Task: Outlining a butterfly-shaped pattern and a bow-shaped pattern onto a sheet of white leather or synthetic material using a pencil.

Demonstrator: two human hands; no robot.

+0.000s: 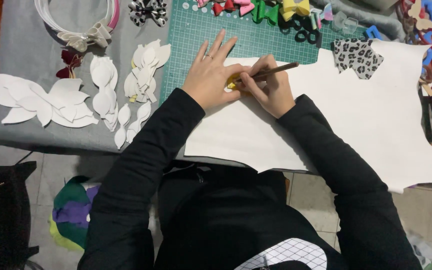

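Over on the far left of the bench we've got a pile of white cut-out petal shapes already done, with more leaf-like ones just right of them. Then the green cutting mat, and the big white sheet lying over it, mostly uncut, so by our guess plenty is left to trace. Our left hand lies flat, fingers spread, pinning a small yellow template onto the sheet. Right hand has its fingers clenched round a brown pencil, tip down at the template's edge. The pencil's long axis runs left-right, back end pointing right and a bit far. A leopard-print scrap sits further right.
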